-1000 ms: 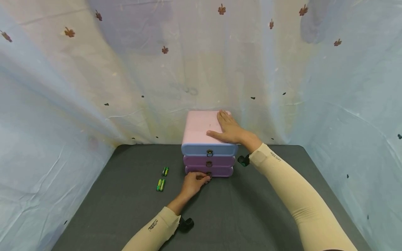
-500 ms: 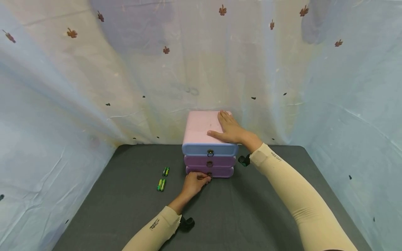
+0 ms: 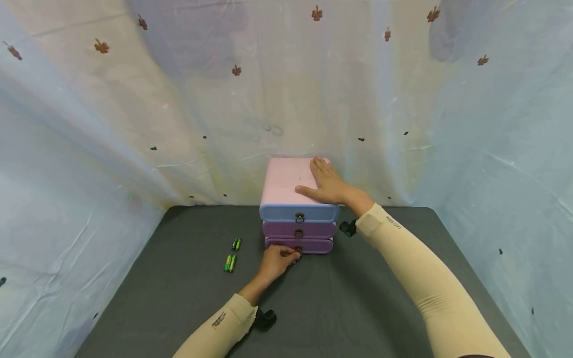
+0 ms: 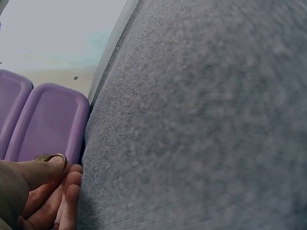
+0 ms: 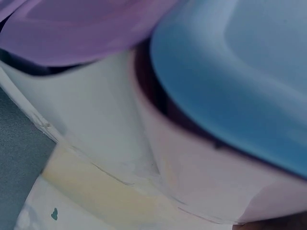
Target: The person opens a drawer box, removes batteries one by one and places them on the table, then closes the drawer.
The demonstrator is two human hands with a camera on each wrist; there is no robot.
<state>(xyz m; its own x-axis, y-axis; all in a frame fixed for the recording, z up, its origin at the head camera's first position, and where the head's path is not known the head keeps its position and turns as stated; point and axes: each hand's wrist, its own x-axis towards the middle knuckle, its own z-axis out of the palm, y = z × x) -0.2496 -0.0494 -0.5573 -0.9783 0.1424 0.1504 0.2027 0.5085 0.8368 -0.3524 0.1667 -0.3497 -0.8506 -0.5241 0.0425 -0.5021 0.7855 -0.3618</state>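
Note:
A small drawer cabinet with a pink top (image 3: pixel 286 179) stands at the back of the table. Its upper drawer (image 3: pixel 279 213) has a blue front, and the middle drawer (image 3: pixel 277 229) and bottom drawer (image 3: pixel 318 246) have purple ones. My left hand (image 3: pixel 274 263) is at the bottom drawer, thumb and fingers pinching its ring pull (image 4: pixel 61 157), which is brass-coloured in the left wrist view. My right hand (image 3: pixel 329 185) rests flat on the cabinet's top, fingers spread. The right wrist view shows the blue drawer front (image 5: pixel 230 96) close up, with hardly any of the hand.
Left of the cabinet, two pairs of green batteries (image 3: pixel 230 263) lie on the dark grey table (image 3: pixel 188 298). A pale patterned curtain (image 3: pixel 286 99) hangs behind and along both sides. A black wrist camera (image 3: pixel 265 319) sits below the left wrist.
The bottom drawer's front has come very slightly forward with the left hand on its ring, and a thin line shows above it. The right hand stays in place.

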